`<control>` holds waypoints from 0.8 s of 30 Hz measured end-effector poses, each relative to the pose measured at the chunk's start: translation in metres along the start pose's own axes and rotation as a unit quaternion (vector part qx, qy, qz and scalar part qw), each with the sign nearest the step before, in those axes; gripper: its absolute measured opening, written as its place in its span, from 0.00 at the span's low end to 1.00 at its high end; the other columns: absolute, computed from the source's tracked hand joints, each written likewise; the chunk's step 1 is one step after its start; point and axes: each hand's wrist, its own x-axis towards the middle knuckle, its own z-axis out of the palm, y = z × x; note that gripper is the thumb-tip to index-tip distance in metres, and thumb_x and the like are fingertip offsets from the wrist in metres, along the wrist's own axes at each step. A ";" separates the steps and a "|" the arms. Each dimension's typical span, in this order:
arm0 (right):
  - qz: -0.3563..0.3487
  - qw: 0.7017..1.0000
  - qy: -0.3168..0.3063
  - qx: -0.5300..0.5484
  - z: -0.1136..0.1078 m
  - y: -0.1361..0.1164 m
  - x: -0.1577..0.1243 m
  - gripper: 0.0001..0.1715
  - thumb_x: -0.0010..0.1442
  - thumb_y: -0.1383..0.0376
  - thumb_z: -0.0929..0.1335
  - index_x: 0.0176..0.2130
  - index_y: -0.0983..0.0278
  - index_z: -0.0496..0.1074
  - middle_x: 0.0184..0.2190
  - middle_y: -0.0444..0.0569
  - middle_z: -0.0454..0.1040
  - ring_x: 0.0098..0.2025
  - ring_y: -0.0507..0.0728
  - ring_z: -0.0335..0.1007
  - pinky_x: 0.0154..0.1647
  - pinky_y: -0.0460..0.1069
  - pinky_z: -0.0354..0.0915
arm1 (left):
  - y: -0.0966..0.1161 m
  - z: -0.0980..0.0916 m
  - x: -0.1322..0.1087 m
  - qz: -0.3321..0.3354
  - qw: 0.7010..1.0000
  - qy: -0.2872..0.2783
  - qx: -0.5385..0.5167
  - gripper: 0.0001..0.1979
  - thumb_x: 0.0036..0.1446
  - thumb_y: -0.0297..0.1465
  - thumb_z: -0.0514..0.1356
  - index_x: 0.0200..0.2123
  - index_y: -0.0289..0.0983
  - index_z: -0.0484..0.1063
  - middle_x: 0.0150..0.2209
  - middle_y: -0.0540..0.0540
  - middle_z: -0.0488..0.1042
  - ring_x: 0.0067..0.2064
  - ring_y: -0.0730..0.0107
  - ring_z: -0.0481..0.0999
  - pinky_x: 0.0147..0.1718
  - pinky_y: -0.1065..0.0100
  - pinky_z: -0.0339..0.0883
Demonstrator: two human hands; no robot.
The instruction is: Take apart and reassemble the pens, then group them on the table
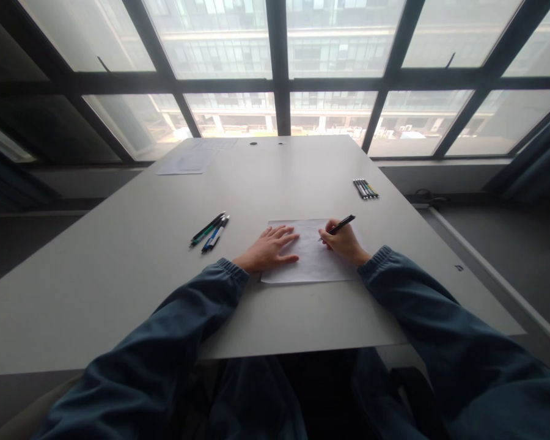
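A sheet of white paper [318, 266] lies on the table in front of me. My left hand [275, 247] rests flat on its left part, fingers spread and holding nothing. In my right hand [343, 240] a black pen [343, 223] is gripped between thumb and fingers, its tip down at the paper and its back end pointing up to the right. Any marks on the sheet are too faint to make out. Left of my left hand lie several pens [209, 232] in a loose group, with black, green, blue and white bodies.
On the right side of the white table [284, 183] several pens [365, 189] lie in a neat row. More paper sheets [187, 157] are at the far left. A small dark round piece [253, 143] sits near the far edge, before large windows [330, 113].
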 end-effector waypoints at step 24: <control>0.001 0.999 0.032 -0.016 0.000 0.000 0.001 0.13 0.56 0.60 0.69 0.25 0.61 0.63 0.16 0.44 0.71 0.15 0.51 0.66 0.16 0.44 0.58 | -0.002 0.002 0.000 0.001 1.000 0.007 -0.004 0.39 0.59 0.59 0.54 0.68 0.48 0.59 0.71 0.43 0.55 0.72 0.47 0.52 0.70 0.42 0.43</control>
